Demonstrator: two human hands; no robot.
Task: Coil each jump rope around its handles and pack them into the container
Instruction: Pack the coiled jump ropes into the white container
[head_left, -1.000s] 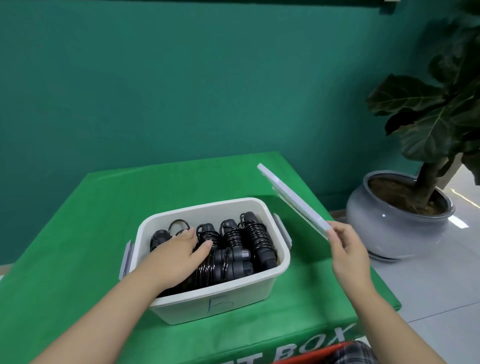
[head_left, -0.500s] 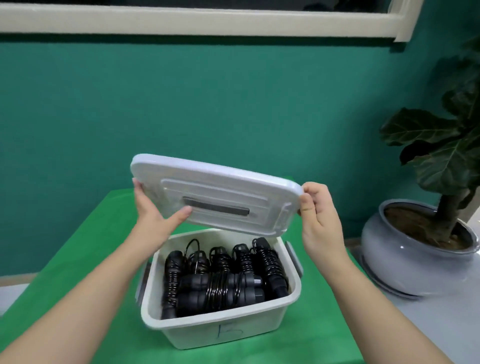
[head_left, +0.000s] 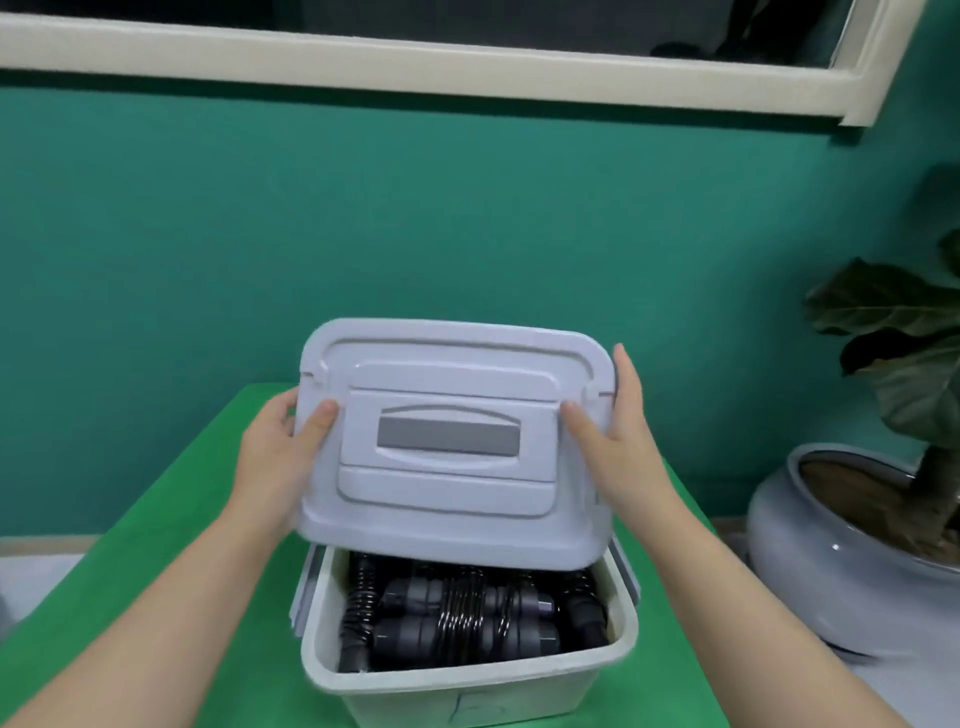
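**Lid turned flat over the packed box**

While the white rectangular plastic container (head_left: 470, 680) sits low in the frame on the green-covered bench (head_left: 171, 525), full of coiled black jump ropes (head_left: 462, 618), the pale grey plastic lid with a grey inset handle (head_left: 449, 441) now hovers just above it. Half a second ago it tilted edge-on; now its top faces the camera. The left hand (head_left: 278, 452) and right hand (head_left: 618, 436) each grip a short edge, thumbs on top. Packing looks finished; only closing remains. A potted plant (head_left: 883, 467) stands far right.
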